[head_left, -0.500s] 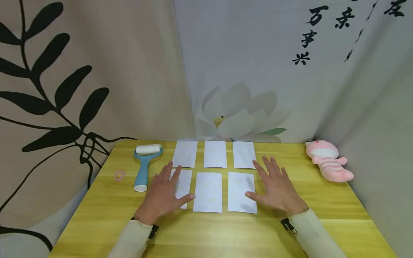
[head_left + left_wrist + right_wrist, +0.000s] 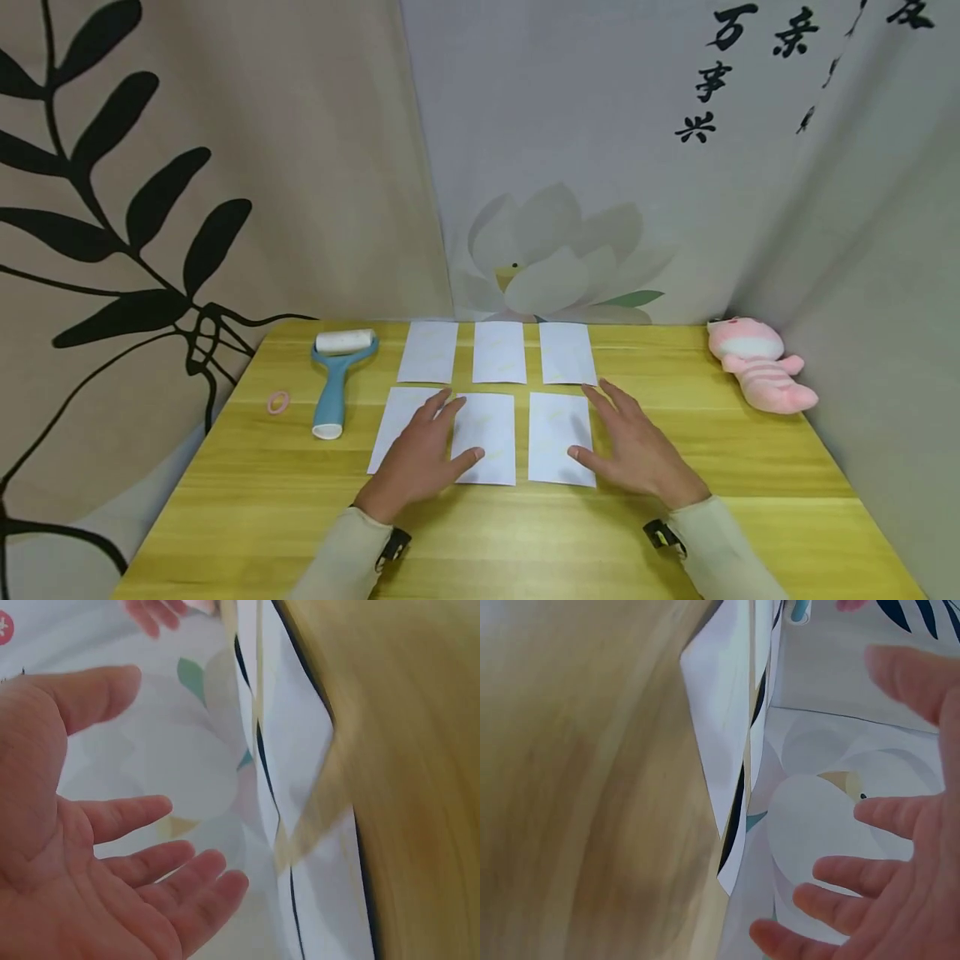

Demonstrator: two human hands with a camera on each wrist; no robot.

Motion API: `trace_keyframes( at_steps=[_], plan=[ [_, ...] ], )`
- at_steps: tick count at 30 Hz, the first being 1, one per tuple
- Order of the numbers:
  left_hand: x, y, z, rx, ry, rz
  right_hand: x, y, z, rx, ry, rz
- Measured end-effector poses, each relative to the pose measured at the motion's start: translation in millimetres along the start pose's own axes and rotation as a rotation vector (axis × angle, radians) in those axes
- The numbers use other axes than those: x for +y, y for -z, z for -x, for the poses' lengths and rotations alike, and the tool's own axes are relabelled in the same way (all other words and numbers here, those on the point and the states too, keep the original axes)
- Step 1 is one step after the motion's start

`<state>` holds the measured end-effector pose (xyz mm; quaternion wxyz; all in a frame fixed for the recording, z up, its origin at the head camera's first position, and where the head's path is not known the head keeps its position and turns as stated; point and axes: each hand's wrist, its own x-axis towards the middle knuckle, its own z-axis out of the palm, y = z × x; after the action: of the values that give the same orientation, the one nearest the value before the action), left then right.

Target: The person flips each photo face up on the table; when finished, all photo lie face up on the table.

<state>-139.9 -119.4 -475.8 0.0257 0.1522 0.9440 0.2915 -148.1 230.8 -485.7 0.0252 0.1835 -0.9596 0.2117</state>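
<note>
Plain white paper cards lie in two rows of three on the wooden table. My left hand (image 2: 423,458) hovers with relaxed fingers over the front left card (image 2: 392,421) and the near edge of the front middle card (image 2: 489,437). In the left wrist view, that hand's palm (image 2: 52,855) and fingers hold nothing. Beside the front right card (image 2: 558,433) is my right hand (image 2: 643,454), its thumb overlapping the card in the head view. Its palm (image 2: 930,862) also shows bare in the right wrist view. The back row, including its middle card (image 2: 499,352), lies beyond both hands.
Left of the cards lies a blue-handled roller (image 2: 330,404) with a white drum, and a small pink ring (image 2: 286,404) farther left. A pink plush toy (image 2: 772,383) rests at the table's right edge. Printed curtains (image 2: 570,125) hang behind and along the sides.
My left hand has moved right, from the front left card toward the front middle one. The right hand's fingers have drawn closer together. The head view has tilted slightly down.
</note>
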Motion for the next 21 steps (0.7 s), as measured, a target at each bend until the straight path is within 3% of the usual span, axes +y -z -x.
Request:
trace_keyframes(
  at_steps=[14, 21],
  plan=[
    [32.4, -34.0, -18.8, -0.11, -0.068, 0.319, -6.3, -9.2, 1.0, -0.012, -0.029, -0.177],
    [46.1, -54.7, -22.7, -0.171, -0.016, 0.464, -6.1, -13.3, 5.0, -0.034, -0.13, -0.227]
  ],
)
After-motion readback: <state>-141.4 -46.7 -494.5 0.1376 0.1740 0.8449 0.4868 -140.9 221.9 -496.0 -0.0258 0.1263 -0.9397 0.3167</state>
